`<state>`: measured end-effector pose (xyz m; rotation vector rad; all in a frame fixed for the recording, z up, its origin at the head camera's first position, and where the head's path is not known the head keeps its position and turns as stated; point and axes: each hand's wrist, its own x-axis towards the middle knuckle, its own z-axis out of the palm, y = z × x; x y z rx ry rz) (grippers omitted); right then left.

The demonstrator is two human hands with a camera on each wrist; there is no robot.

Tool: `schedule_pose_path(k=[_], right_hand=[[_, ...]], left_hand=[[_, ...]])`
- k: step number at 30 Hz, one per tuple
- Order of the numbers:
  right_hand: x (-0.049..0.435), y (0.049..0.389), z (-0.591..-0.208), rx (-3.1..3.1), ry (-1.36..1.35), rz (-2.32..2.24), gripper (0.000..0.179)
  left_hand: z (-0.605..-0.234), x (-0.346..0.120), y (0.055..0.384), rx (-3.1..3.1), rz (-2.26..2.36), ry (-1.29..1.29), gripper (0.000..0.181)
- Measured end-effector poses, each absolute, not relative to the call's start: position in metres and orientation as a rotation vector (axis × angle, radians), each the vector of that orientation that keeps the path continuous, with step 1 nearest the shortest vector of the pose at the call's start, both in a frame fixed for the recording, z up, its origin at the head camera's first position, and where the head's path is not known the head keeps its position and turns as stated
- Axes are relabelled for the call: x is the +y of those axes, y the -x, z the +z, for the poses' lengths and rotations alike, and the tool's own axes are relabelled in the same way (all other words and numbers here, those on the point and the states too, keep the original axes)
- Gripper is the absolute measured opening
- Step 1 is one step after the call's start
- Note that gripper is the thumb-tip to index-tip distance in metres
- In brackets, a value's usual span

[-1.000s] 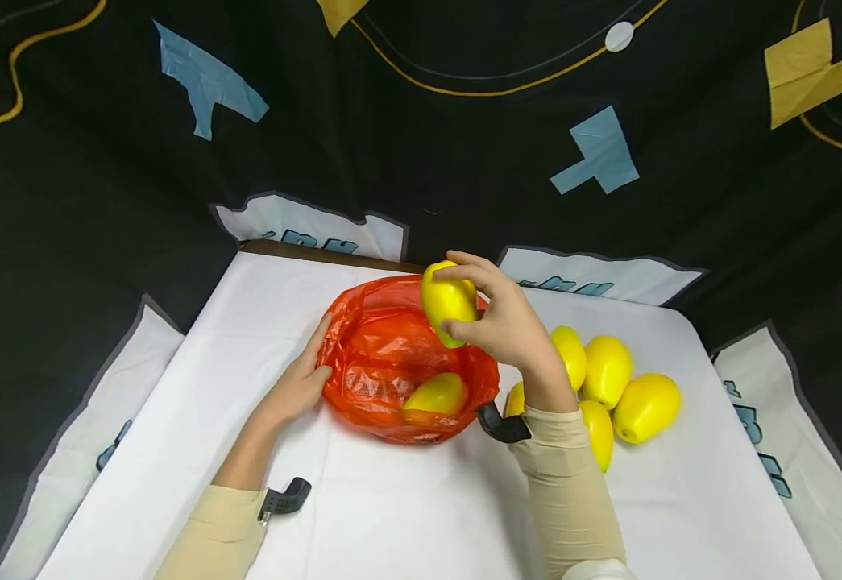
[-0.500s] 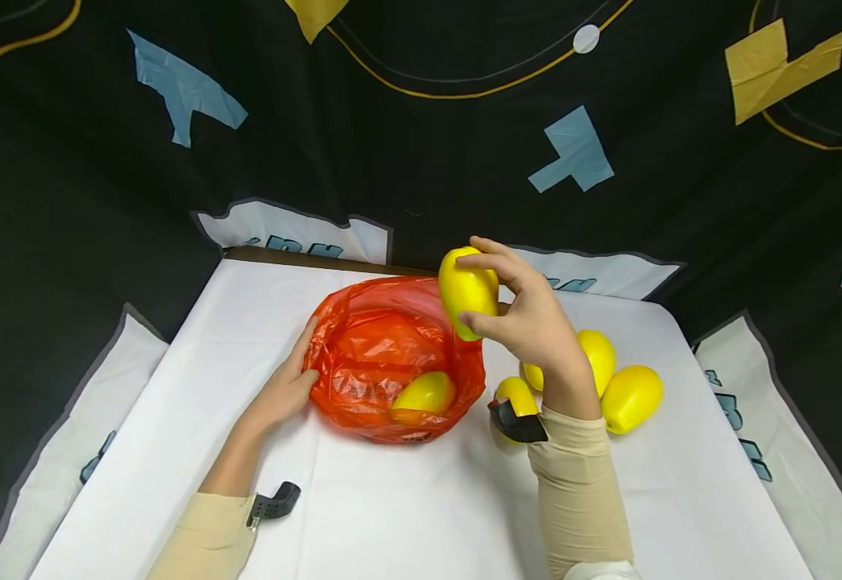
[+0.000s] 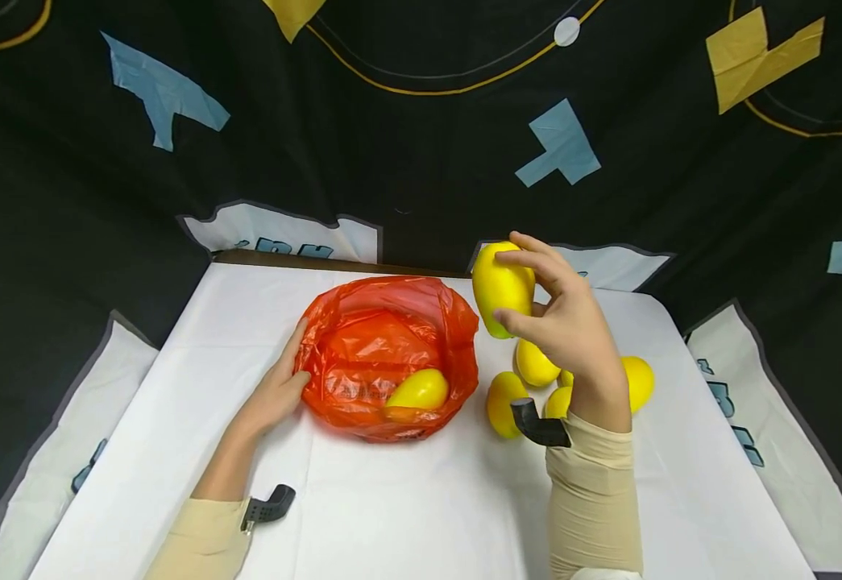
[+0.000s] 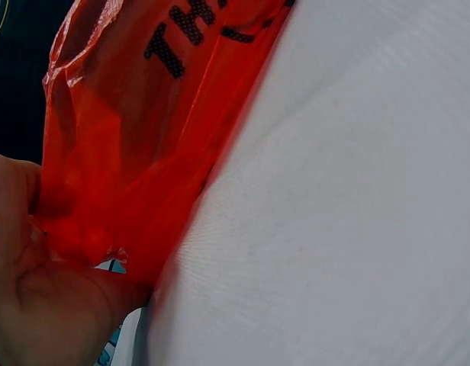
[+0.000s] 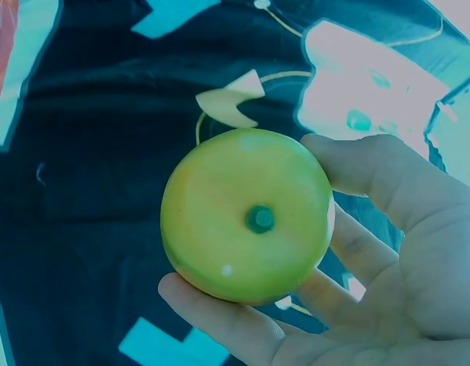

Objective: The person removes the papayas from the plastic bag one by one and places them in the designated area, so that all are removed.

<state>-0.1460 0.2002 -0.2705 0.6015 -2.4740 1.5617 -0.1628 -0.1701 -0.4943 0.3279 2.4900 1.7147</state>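
A red plastic bag (image 3: 373, 342) stands with its mouth spread wide on the white table, one yellow mango (image 3: 422, 390) lying inside. At its left side my left hand (image 3: 274, 395) holds the bag, thumb toward the front. The left wrist view shows the thumb against the red plastic (image 4: 136, 175), other fingers partly hidden behind it. To the right of the bag, raised above the table, my right hand (image 3: 573, 322) grips another mango (image 3: 502, 288) between thumb and fingers. Its green stem end (image 5: 259, 219) faces the right wrist camera.
Several more mangoes (image 3: 505, 403) lie on the table right of the bag, some partly hidden by my right forearm. The white table (image 3: 391, 515) ends at a brown back edge (image 3: 275, 259). Behind it hangs a black cloth (image 3: 421, 161) with blue and yellow patches.
My right hand has moved right with its mango, from over the bag's right rim to beside the bag, above the other mangoes. My left hand stays at the bag. The head view has shifted slightly.
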Motion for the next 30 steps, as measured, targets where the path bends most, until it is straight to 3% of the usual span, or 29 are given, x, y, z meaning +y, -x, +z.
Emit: schedule_pose_path(k=[6, 16, 30], right_hand=[[0.220, 0.146, -0.279, -2.437, -0.560, 1.581, 0.058], [0.230, 0.120, -0.269, -2.430, -0.451, 1.543, 0.055], [0.283, 0.122, -0.316, -2.408, -0.187, 1.486, 0.062]], left_hand=[[-0.493, -0.172, 0.161, 2.467, 1.764, -0.333, 0.083], [-0.497, -0.174, 0.159, 2.489, 1.735, -0.305, 0.083], [-0.498, -0.172, 0.159, 2.482, 1.748, -0.320, 0.083]])
